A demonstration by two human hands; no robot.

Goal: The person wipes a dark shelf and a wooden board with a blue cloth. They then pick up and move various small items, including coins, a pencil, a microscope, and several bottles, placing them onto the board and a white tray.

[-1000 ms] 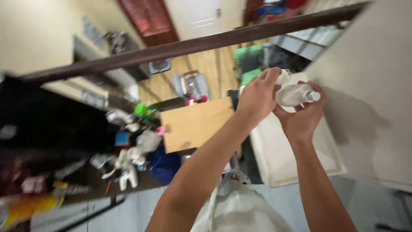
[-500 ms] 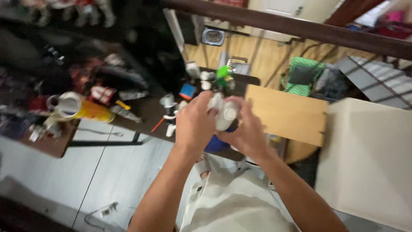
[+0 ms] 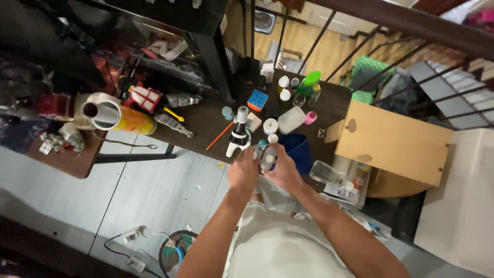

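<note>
Over a cluttered dark table (image 3: 206, 123), both hands' fingers (image 3: 252, 157) seemingly clasp one small white bottle (image 3: 267, 160).

— The desk (image 3: 206, 123) looks like dark wood, fairly matt. And the board (image 3: 393, 141) beside it?

— Pale raw wood, matt too. The bottle (image 3: 268, 159) between the left hand (image 3: 243, 172) and right hand (image 3: 283, 172) looks like smooth whitish plastic.

— The microscope (image 3: 239, 131)?

— Glossy black and white, metal or plastic, I cannot tell. The cube (image 3: 257, 100) is shiny plastic, the floor (image 3: 149, 190) smooth grey planks.
</note>
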